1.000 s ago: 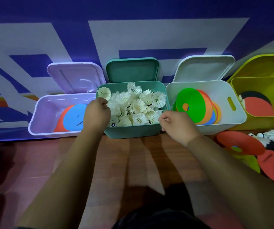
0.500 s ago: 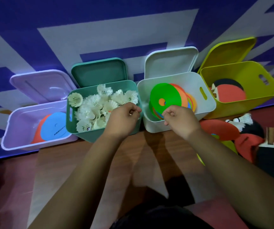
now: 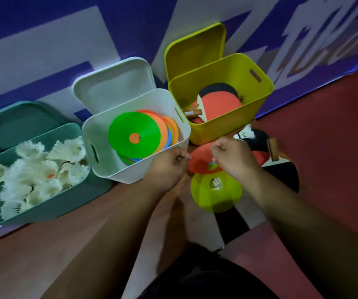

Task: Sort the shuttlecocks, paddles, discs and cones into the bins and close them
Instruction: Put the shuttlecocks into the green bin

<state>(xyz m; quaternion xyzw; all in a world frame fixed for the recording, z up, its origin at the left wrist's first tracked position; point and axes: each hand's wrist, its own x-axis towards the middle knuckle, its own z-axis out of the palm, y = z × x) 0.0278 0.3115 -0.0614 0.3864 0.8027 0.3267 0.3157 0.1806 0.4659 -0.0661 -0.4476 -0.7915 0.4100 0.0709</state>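
My left hand point(image 3: 169, 167) is a closed fist with nothing in it, at the front right corner of the white bin point(image 3: 135, 178), which holds stacked green and orange cones point(image 3: 130, 126). My right hand point(image 3: 232, 160) is also closed, hovering over a red-orange cone point(image 3: 199, 162) on the floor. A yellow-green cone point(image 3: 217, 197) lies just below it, a shuttlecock showing through its hole. The teal bin point(image 3: 66, 206) at the left is full of white shuttlecocks point(image 3: 44, 169). The yellow bin point(image 3: 221, 128) holds paddles point(image 3: 219, 104).
All three bins stand open, lids point(image 3: 113, 83) leaning on the blue and white wall behind. A loose shuttlecock point(image 3: 246, 133) and a black paddle point(image 3: 286, 175) lie on the floor right of my right hand. Wooden floor stretches in front.
My view has swung right, and the lilac bin has left the frame. Both hands moved right, from the teal bin's front rim to the floor pile beside the white bin.
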